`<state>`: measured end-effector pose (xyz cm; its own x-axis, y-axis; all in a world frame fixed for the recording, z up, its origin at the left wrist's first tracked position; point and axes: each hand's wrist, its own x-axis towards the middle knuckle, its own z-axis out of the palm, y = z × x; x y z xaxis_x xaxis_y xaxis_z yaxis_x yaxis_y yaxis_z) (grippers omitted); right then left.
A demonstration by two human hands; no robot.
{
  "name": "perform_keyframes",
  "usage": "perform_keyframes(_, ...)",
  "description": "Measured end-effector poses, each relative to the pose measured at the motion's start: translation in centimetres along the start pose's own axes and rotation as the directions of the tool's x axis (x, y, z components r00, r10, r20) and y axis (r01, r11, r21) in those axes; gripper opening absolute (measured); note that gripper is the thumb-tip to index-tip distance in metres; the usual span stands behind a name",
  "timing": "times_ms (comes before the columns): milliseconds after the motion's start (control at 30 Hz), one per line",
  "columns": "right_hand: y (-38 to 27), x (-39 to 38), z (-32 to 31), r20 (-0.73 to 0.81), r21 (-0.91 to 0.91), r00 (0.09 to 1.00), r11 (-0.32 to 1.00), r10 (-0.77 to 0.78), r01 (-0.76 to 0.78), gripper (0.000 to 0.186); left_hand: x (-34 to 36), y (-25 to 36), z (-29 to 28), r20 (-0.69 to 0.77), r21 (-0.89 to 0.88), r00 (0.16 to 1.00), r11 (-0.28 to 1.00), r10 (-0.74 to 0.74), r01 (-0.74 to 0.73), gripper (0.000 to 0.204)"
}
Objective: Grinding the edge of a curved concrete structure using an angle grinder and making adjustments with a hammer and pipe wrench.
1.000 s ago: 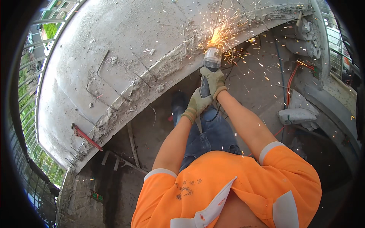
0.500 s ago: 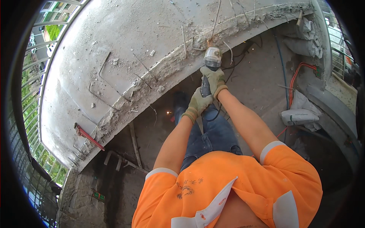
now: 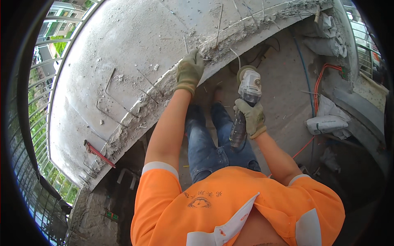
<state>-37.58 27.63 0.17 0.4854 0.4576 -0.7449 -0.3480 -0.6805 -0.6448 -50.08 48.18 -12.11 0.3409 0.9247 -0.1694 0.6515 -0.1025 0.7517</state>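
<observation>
Left hand: the gloved left hand (image 3: 190, 70) is at the broken edge of the slab, its fingers curled over by a thin steel rod (image 3: 185, 43) that sticks up at the fingertips; from here I can't tell whether it grips the rod or only rests there.
Right hand: the gloved right hand (image 3: 252, 117) is wrapped firmly around the body of an angle grinder (image 3: 250, 87).
Grinder: it is held off the slab, over the floor and in front of the person's right leg, its clear-covered head pointing away from the person and its dark rear end back toward the lap.
Disc: the round disc (image 3: 243, 71) sits at the far end of the grinder, right beside a bent rod (image 3: 236, 56) hanging off the slab edge; I can't make out whether they touch.
Slab: the pale concrete slab (image 3: 82, 106) curves across the left and top, with a rough broken strip along its near edge and more rods poking out.
Wrench: a red pipe wrench (image 3: 99, 154) lies across that edge, well left of the hands.
Right side: white sacks (image 3: 327, 124) lie near orange cables (image 3: 316, 88) and a blue cable (image 3: 303, 63).
Clothing: orange shirt (image 3: 230, 192), blue jeans (image 3: 205, 149).
</observation>
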Motion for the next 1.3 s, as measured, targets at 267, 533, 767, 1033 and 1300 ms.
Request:
perform_keyframes(267,1.5,-2.8,-10.0,-0.267,0.187,0.958,0.981,0.103,-0.053,0.020,6.1,-0.2,5.6,0.159,0.551,0.966,0.830,-0.206,0.086,0.026)
perform_keyframes(533,6.1,-3.6,-18.9,-0.309,0.306,0.934,0.949,0.178,-0.079,0.020,6.0,-0.9,6.0,0.100,0.526,0.939,0.818,-0.329,0.231,0.025)
perform_keyframes(767,8.6,-3.3,-22.6,-0.278,0.398,0.936,0.913,0.216,-0.092,0.019,-2.4,-5.3,10.5,0.214,-0.078,0.809,0.816,-0.548,0.573,0.007)
perform_keyframes(1033,6.7,-4.6,-24.6,-0.262,0.399,0.953,0.916,0.150,-0.034,0.032,-14.3,7.2,16.5,0.372,-0.243,0.840,0.832,-0.395,0.499,0.022)
perform_keyframes(1300,6.6,-4.4,-25.6,-0.149,0.469,0.984,0.883,0.099,-0.018,0.046,-21.7,14.5,10.2,0.603,-0.156,0.750,0.883,-0.270,0.443,0.052)
